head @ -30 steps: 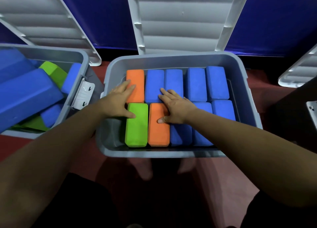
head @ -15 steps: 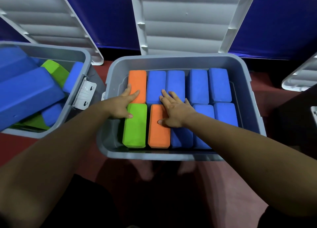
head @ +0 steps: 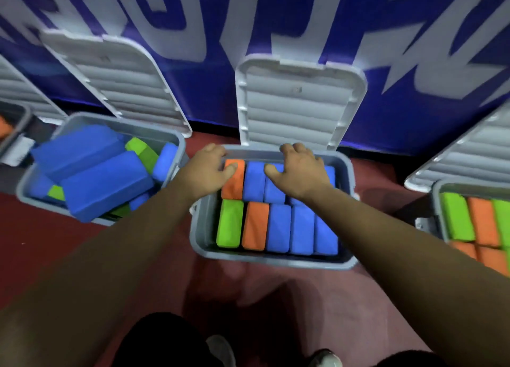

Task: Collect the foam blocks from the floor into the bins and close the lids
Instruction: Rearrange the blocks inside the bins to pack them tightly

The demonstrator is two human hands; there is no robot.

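The middle grey bin point(head: 270, 260) is packed with foam blocks in two rows: a green block point(head: 230, 223), an orange block point(head: 255, 226) and several blue blocks point(head: 302, 228) in front. Its white ribbed lid point(head: 298, 104) stands upright behind it against the blue wall. My left hand point(head: 209, 170) is over the bin's far left corner, thumb above another orange block point(head: 234, 184). My right hand point(head: 298, 170) is at the far rim just below the lid's lower edge. Both hands have bent fingers and spread thumbs. The fingertips are hidden.
A left bin point(head: 27, 195) holds large blue blocks point(head: 105, 184) piled loosely above its rim, its lid point(head: 118, 79) leaning on the wall. A right bin point(head: 438, 201) holds green and orange blocks, its lid point(head: 469, 148) behind it. Red floor lies in front, my shoes point(head: 220, 350) below.
Both hands lifted off the blocks in the bin's middle and moved to its far rim near the lid. The camera pulled back and tilted up, showing more of the wall and the neighbouring bins.
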